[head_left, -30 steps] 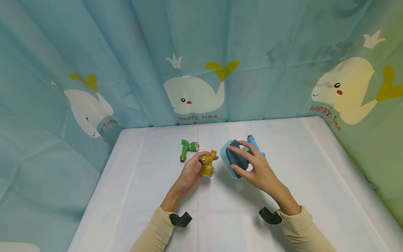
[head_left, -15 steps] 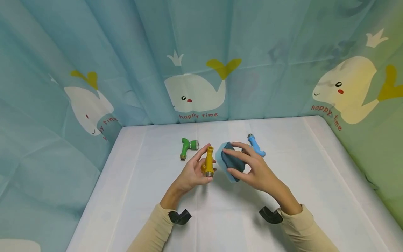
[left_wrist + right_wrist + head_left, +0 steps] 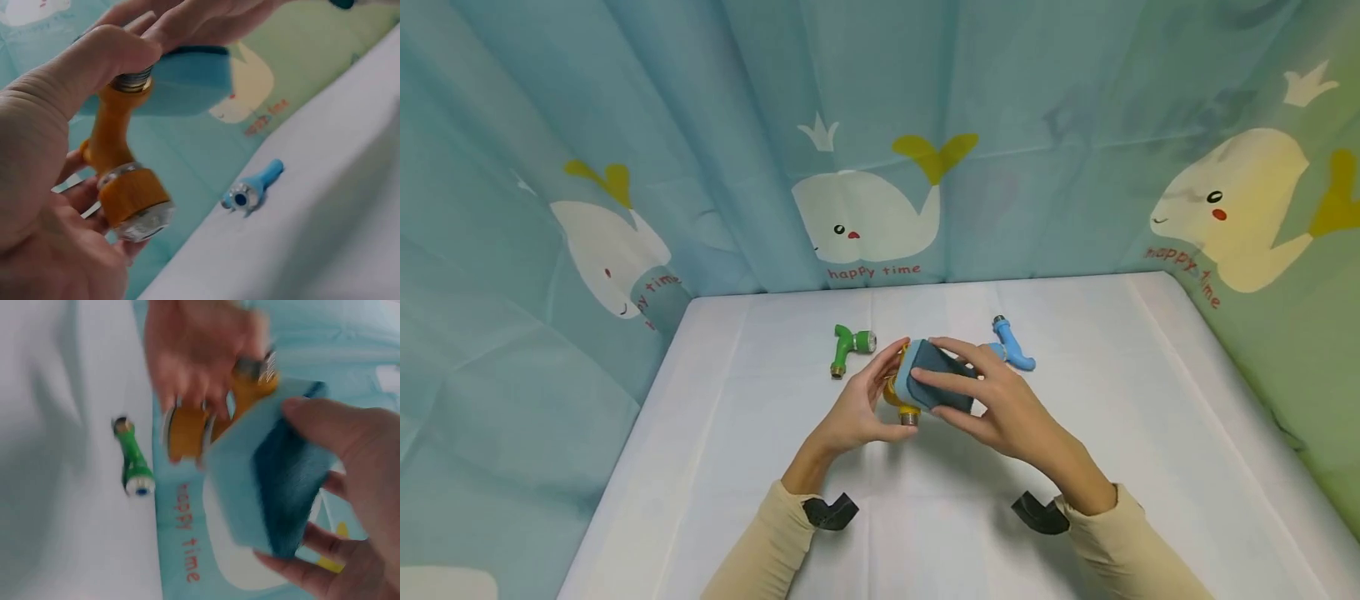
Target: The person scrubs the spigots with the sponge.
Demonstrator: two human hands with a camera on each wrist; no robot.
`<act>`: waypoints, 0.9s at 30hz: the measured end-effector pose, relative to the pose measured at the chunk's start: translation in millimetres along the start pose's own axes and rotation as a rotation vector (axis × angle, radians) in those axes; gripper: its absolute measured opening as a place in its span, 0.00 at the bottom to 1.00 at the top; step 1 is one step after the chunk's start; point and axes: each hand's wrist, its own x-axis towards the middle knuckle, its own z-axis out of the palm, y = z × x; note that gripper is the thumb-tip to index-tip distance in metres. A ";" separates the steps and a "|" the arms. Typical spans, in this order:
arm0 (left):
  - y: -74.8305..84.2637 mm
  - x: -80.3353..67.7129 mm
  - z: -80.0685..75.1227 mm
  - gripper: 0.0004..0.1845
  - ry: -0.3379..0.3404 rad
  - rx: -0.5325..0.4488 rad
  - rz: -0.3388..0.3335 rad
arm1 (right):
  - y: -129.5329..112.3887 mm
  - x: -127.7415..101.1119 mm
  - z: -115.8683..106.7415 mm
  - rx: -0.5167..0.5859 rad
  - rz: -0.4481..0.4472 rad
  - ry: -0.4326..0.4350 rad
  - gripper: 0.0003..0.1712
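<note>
In the head view my left hand (image 3: 850,412) holds a yellow tap (image 3: 134,194) upright over the table, thumb at its threaded metal end and fingers behind its body. A two-layer sponge (image 3: 942,379), pale blue on one side and dark blue on the other, is pinched between the thumb and fingers of my right hand (image 3: 1015,408). The sponge's pale side lies right against the tap and hides much of it in the head view. In the right wrist view the sponge (image 3: 250,469) overlaps the tap's yellow neck, just below the metal thread.
A green tap (image 3: 842,346) lies on the white table (image 3: 760,433) behind my left hand. Beyond my right hand lies a light blue tap (image 3: 1017,348). A curtain with whale prints (image 3: 865,218) surrounds the table's back and sides.
My left hand has turned the yellow tap so its threaded end points toward me. My right hand has moved left, bringing the sponge from beside the tap up against it.
</note>
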 end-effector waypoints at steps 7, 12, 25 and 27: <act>-0.6 1.5 1.5 0.59 -0.037 -0.001 0.007 | 1.9 -1.1 -1.3 -0.107 0.000 -0.004 0.34; -4.0 2.4 3.6 0.60 -0.028 -0.003 0.013 | 1.1 -3.1 -0.9 -0.034 -0.026 -0.028 0.33; -5.5 1.6 5.6 0.57 -0.010 0.232 -0.069 | 5.5 -1.5 1.7 -0.218 -0.026 -0.048 0.32; -5.6 1.4 6.0 0.57 -0.012 0.237 -0.068 | 7.8 -1.6 4.6 -0.263 -0.009 -0.029 0.32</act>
